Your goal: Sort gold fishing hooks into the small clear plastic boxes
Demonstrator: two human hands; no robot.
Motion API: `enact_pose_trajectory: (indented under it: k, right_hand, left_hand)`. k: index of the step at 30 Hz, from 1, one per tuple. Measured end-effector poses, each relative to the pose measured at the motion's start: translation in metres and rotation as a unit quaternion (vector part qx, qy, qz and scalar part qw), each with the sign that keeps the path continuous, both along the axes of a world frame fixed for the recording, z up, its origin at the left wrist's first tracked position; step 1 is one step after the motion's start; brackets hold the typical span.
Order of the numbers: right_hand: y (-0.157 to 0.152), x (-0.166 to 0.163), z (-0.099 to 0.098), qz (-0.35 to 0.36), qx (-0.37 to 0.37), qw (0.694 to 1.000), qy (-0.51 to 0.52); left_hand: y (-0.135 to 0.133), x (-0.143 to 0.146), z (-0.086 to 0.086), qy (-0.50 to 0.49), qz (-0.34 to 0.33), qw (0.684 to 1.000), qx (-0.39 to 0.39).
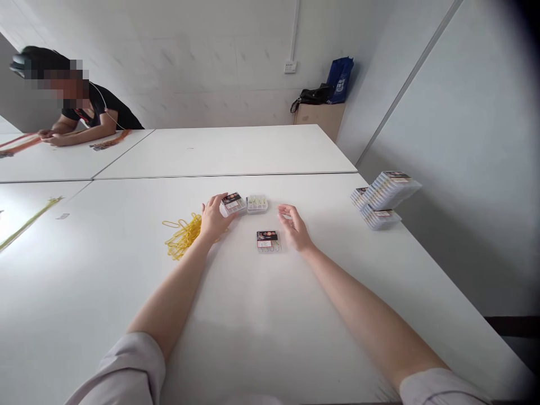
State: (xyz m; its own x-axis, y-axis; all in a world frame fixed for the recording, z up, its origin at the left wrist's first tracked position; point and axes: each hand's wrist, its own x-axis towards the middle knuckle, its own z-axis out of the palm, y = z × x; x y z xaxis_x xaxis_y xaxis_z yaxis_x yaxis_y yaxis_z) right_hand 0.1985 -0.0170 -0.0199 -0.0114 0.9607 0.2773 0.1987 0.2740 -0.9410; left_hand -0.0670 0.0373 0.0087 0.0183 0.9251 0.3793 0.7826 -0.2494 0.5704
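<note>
Your two bare hands over a white tabletop (pixel 253 320). Your left hand (pixel 214 218) is partly closed, fingers and thumb curved about the left end of a clear plastic rectangular box with a black printed label (pixel 233 201), which it has hold of; whether another box lies beneath cannot be told. Just beside its right side stands a clear, flat plastic box with small pale contents (pixel 257 203). Your right hand (pixel 296 229) is open, fingers loosely bent, palm turned inward, with nothing in its hold. Nearest to it, on its left and apart from the other two, lies a clear plastic box with a black-and-white label (pixel 268 241). Left of your left wrist is a loose heap of yellow elastic loops (pixel 183 239). Near the table's right edge, clear plastic boxes in leaning stacks (pixel 390 194) appear to be the gathered share; the boxes between your hands remain outside those stacks, seemingly unfinished. Whether loops encircle the stacked boxes cannot be told.
</note>
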Motion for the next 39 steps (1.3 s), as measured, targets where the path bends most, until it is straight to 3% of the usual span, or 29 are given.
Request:
enact_pose_trajectory:
  k: [3, 6, 9, 14, 20, 25, 33, 39]
  right_hand:
    - [0.000, 0.000, 0.002, -0.026, -0.003, 1.000, 0.008]
    - [-0.002, 0.000, 0.004, -0.026, -0.002, 0.999, 0.025]
    - [-0.007, -0.001, 0.007, 0.012, -0.013, 0.999, 0.045]
    - [-0.012, -0.002, 0.009, 0.072, -0.052, 0.992, 0.086]
    - [-0.010, 0.000, 0.005, 0.062, -0.084, 0.988, 0.115]
    - [-0.009, 0.002, 0.006, 0.039, -0.096, 0.986, 0.131]
    - [-0.008, 0.001, 0.006, 0.041, -0.099, 0.988, 0.110]
    - [-0.005, 0.002, 0.004, 0.044, -0.100, 0.989, 0.098]
  left_hand:
    - [-0.007, 0.005, 0.007, -0.027, -0.019, 0.996, 0.086]
    - [-0.019, 0.019, 0.008, -0.047, -0.110, 0.985, 0.122]
    - [-0.032, 0.037, -0.001, -0.066, -0.194, 0.975, 0.092]
    - [-0.045, 0.054, -0.015, -0.091, -0.264, 0.960, 0.017]
    - [-0.042, 0.052, -0.022, -0.187, -0.277, 0.940, -0.071]
    - [-0.038, 0.052, -0.029, -0.308, -0.257, 0.902, -0.162]
    - [-0.031, 0.051, -0.030, -0.369, -0.279, 0.862, -0.205]
    - [-0.029, 0.053, -0.025, -0.417, -0.257, 0.840, -0.234]
